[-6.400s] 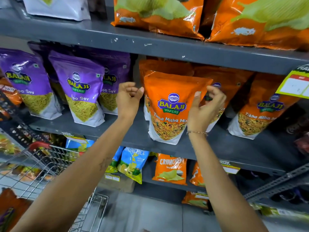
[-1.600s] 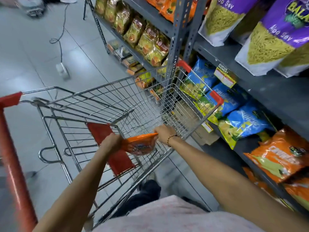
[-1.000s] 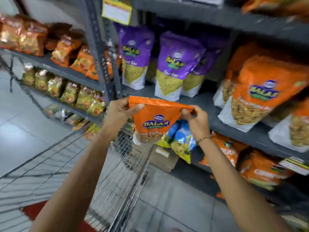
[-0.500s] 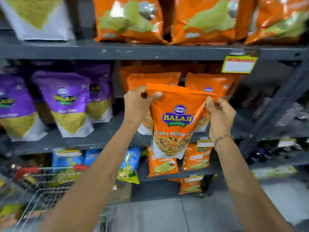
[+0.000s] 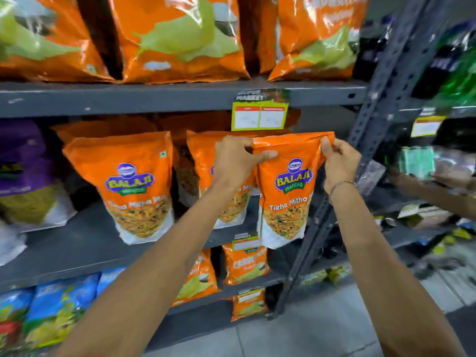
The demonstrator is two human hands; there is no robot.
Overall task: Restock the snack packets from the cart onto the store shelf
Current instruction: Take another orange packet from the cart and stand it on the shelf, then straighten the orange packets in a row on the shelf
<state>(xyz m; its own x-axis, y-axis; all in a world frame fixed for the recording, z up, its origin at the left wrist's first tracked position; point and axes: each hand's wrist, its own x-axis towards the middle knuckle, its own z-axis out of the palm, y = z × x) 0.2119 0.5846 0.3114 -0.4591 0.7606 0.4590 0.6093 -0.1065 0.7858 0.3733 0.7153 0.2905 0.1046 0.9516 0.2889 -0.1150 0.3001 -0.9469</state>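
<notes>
Both hands pinch top corners of an orange foil Balaji Tikha Mitha snack packet (image 5: 288, 191): left hand (image 5: 235, 161) at upper-left corner, right hand (image 5: 340, 166) at upper-right. Packet hangs upright at front edge of the grey metal shelf (image 5: 85, 243), just right of 2 matching orange packets (image 5: 136, 186) standing there, w/ a yellow-green price tag (image 5: 258, 117) above.
</notes>
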